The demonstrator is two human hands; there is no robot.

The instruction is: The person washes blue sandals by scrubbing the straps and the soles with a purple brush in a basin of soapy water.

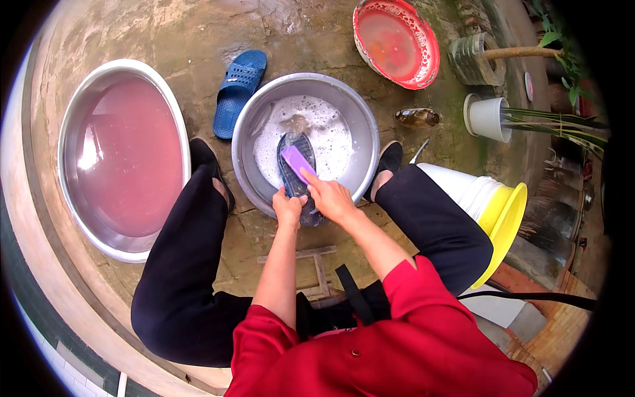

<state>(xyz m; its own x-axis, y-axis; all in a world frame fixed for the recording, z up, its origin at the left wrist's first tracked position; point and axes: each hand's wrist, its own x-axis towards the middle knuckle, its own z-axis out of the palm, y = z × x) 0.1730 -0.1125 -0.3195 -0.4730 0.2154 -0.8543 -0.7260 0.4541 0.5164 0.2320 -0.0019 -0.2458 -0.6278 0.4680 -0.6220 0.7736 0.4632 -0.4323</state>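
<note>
A metal basin of foamy, soapy water stands between my feet. Tilted over its near rim lies a dark blue slipper, sole up, its far end in the suds. My left hand grips the slipper's near part at its left edge. In my right hand is a purple scrubbing brush, pressed against the middle of the sole. Its bristles are hidden beneath it. Beyond the basin's left side lies a matching blue slipper on the ground.
To the left stands a large metal basin of pinkish water. A red-rimmed basin, a brown bottle and potted plants are at the right. White buckets and a yellow basin lie beside my right leg.
</note>
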